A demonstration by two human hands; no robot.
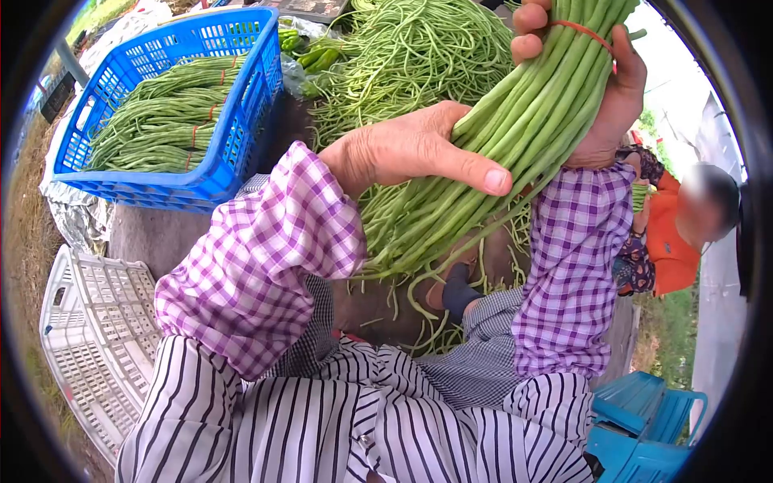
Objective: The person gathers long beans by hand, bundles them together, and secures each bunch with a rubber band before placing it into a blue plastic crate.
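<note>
A thick bunch of green long beans (515,137) is held up in front of me, slanting from upper right to lower left. A red rubber band (581,34) circles it near its upper end. My left hand (427,149) grips the middle of the bunch, thumb across the front and the other fingers hidden behind. Around the upper end, beside the band, my right hand (616,105) is closed, with fingertips showing on the far side. The loose bean tails hang at the lower left, by my left sleeve.
Behind the bunch lies a big heap of loose long beans (427,56), with green peppers (320,58) beside it. A blue crate (181,189) holds banded bunches. A white crate (101,338) stands at left, a teal plastic stool (644,427) at lower right. Another person (672,233) sits at right.
</note>
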